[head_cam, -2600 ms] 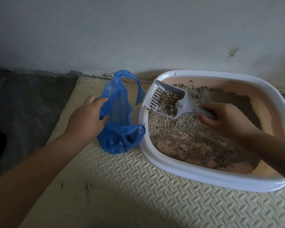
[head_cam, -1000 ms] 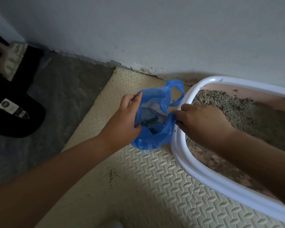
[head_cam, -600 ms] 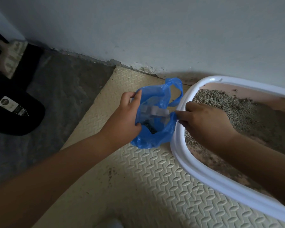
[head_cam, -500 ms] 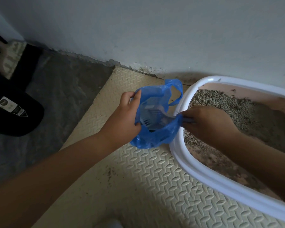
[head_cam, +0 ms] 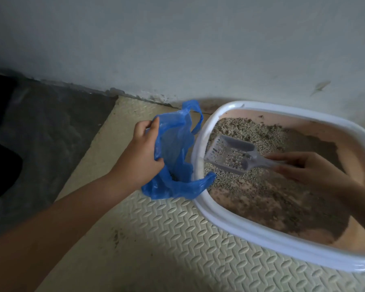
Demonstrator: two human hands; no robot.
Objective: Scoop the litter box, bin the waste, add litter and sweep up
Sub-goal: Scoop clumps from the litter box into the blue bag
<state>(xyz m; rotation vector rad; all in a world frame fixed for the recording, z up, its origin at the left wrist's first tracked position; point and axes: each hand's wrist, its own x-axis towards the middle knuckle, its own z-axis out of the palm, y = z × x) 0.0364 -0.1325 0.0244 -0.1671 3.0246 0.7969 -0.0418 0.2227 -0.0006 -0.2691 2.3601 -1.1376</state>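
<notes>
While the right hand [head_cam: 310, 171] pinches its handle, the scoop [head_cam: 230, 158] hangs over the litter box [head_cam: 251, 232], long axis left-right, slotted head pointing left at the blue bag [head_cam: 175, 157]; 0.5 s ago that head was inside it. The left hand [head_cam: 141, 152] grips the bag's mouth; the box's rim stands between, both on a foam mat [head_cam: 167, 239]
</notes>
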